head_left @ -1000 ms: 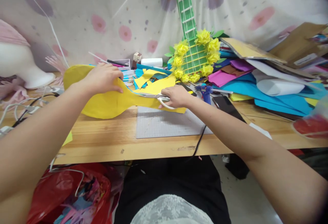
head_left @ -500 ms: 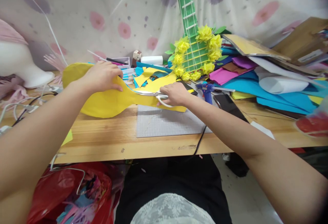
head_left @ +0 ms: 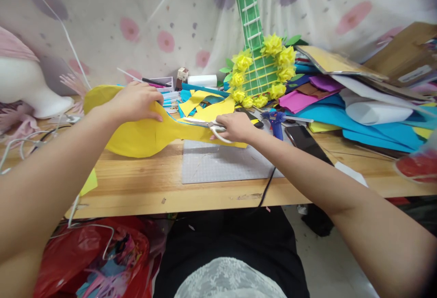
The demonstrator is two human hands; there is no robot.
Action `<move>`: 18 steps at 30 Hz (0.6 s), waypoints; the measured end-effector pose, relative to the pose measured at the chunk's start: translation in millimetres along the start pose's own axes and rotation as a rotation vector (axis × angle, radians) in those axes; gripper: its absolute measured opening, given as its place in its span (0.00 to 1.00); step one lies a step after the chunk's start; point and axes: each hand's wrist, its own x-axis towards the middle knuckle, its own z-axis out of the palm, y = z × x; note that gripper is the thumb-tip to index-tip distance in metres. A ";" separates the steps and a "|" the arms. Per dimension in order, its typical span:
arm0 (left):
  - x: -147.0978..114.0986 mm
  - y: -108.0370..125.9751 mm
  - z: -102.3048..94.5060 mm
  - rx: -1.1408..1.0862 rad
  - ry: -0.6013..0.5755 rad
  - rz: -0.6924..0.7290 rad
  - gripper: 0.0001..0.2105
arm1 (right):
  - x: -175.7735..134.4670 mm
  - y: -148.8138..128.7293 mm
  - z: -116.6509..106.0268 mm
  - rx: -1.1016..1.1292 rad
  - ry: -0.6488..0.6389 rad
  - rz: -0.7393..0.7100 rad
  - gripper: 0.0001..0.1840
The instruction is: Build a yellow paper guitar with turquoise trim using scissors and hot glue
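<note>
Over wooden surface, left hand grips yellow sheet at far edge; right hand holds scissors along narrow neck, above grey mat. Cutting looks midway — rounded end shaped, stretch toward right tip seemingly left to trim — yellow scraps behind.

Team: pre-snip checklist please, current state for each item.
1. Left hand holding the yellow sheet: ok, gripping the wide part at its far edge.
2. Right hand on the scissors: ok, gripped by the handles, pointing toward the left hand.
3. Left hand clear of the scissors: ok, a gap shows before the tips.
4. Scissors opened enough for a cut: cannot tell; the blade spread is unclear.
5. Whole sheet above the cutting mat: not ok, the wide part extends past its left edge.
6. Glue gun off and cool: cannot tell.
</note>
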 end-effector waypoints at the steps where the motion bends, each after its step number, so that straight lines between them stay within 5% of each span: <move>1: 0.3 -1.9 -2.2 -0.010 -0.023 -0.006 0.17 | -1.4 1.7 -1.2 0.051 0.001 0.061 0.26; 7: 7.9 -8.8 -16.4 -0.154 -0.276 -0.125 0.19 | -7.8 23.4 -7.9 0.458 -0.093 0.341 0.25; 13: 37.8 5.9 -2.5 -0.229 -0.415 -0.043 0.21 | -22.1 29.0 -1.3 1.009 -0.275 0.244 0.23; 18: 54.7 17.3 13.9 -0.232 -0.402 -0.050 0.25 | -31.1 23.4 16.6 1.084 -0.287 0.189 0.23</move>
